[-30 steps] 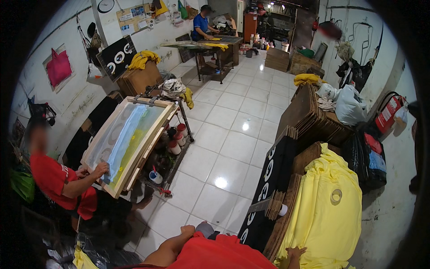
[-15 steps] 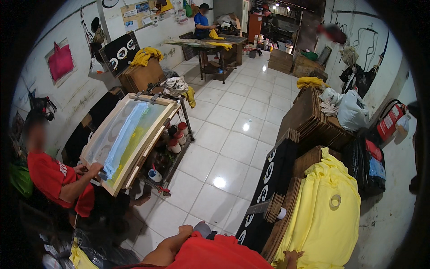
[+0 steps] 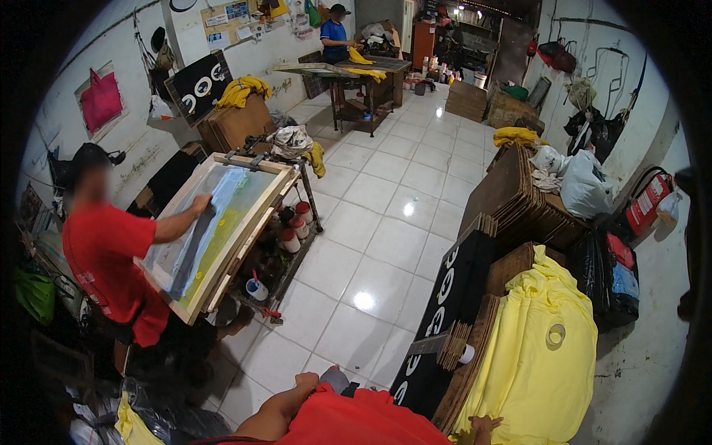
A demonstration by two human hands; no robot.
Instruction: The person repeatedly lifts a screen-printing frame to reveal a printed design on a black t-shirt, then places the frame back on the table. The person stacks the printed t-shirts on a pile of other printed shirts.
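My left hand [image 3: 305, 380] is at the lower middle, by a grey rounded thing [image 3: 335, 380] beside my red shirt [image 3: 356, 417]; its fingers are hidden. At the lower right my right hand [image 3: 486, 424] lies open, fingers spread, at the near left edge of a pile of yellow cloth [image 3: 530, 348]. A roll of tape [image 3: 555, 336] rests on that cloth. Left of the pile stand brown boards [image 3: 469, 363] and a long black panel with white letter shapes [image 3: 430, 326]. A small white cylinder [image 3: 466, 354] sits against the boards.
At left a co-worker in red [image 3: 111, 259] grips a dark squeegee [image 3: 194, 248] on a framed screen [image 3: 245, 222]. Another person in blue [image 3: 334, 35] stands at a far table [image 3: 386, 65]. White floor tiles [image 3: 356, 267] run between. Stacked boards [image 3: 512, 193] and plastic bags [image 3: 586, 182] line the right.
The co-worker in red has risen and reached over the screen, the dark squeegee now lying along its blue strip. My hands have stayed in place.
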